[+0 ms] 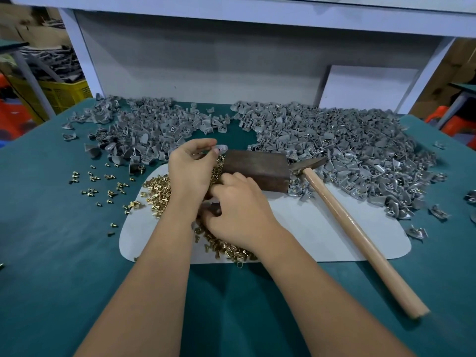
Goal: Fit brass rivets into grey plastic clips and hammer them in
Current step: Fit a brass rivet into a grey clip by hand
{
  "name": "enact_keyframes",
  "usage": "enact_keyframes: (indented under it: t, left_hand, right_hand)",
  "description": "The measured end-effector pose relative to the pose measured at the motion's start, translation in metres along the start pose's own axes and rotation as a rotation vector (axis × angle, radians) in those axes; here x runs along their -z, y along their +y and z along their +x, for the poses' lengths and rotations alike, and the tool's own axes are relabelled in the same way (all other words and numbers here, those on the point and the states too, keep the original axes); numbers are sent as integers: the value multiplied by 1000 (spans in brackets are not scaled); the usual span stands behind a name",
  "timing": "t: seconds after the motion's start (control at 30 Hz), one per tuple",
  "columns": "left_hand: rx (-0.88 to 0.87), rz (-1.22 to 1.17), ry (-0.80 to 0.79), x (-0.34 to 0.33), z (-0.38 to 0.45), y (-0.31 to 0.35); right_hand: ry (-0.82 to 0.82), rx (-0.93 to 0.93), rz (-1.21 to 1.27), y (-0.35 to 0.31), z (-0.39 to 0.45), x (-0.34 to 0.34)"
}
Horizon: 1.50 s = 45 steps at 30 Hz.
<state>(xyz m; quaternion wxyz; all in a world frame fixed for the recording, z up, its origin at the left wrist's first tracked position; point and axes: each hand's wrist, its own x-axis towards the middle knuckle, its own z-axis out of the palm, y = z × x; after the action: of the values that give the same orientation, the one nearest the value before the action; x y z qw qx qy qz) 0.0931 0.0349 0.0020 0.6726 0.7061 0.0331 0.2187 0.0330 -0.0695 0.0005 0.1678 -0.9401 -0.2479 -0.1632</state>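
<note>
Pinching a grey clip (221, 149) at frame centre, the left hand (192, 171) has thumb and forefinger curled round it; most of the clip is hidden behind the fingers, only a pale rim shows. Right hand (238, 204) sits just below, fingers curled down into the rivet pile (159, 189); whether it grips a rivet cannot be told (fingertips hidden under the knuckles). A dark patch shows beneath the right hand, too covered to identify.

Rivets lie on a white mat (309, 228) at lower centre, partly covered by both hands and forearms; more loose rivets (103, 186) scatter off the mat at centre left on the green table (51, 253). A brown block (257, 171) rests on the mat just right of the left hand, its near-left end blocked by the right hand's fingers. Hammer (347, 222) lies diagonally from the block toward the lower right, head touching the block's right end, head detail hard to make out against the clips.

Clip heaps fill the upper middle: left heap (144, 130) and bigger right heap (347, 145), brass glints in the right one, single pieces too small to tell apart. White panel (206, 60) stands behind the table. Yellow crate (61, 94) at upper left, red stool (453, 122) at right edge, both cut off.
</note>
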Motion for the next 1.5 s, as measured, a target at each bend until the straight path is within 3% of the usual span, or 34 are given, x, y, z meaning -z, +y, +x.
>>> enact_keyframes:
  t: [0.1, 0.27, 0.5, 0.73, 0.93, 1.07, 1.17, 1.33, 1.5]
  left_hand:
    - [13, -40, -6, 1, 1, -3]
    - [23, 46, -21, -1, 1, -6]
    - [-6, -32, 58, -1, 3, -6]
    - [95, -137, 42, -2, 7, -7]
    - [158, -181, 28, -4, 1, -2]
    - [135, -26, 6, -12, -6, 1]
    - [11, 190, 34, -20, -13, -3]
    - [-80, 284, -39, -26, -18, -5]
    - [-80, 337, -51, -26, -22, -3]
  right_hand:
    - [-140, 54, -96, 1, 0, -1]
    - [-231, 52, 54, -2, 4, 6]
    - [-199, 26, 174, -2, 0, 4]
    - [-142, 47, 311, 0, 0, 6]
    - [122, 1, 282, 9, 4, 8]
    - [399, -217, 322, 23, 5, 11]
    - [553, -394, 339, 37, 4, 13]
    - [622, -638, 316, 56, 3, 11]
    - [600, -662, 382, 60, 3, 7]
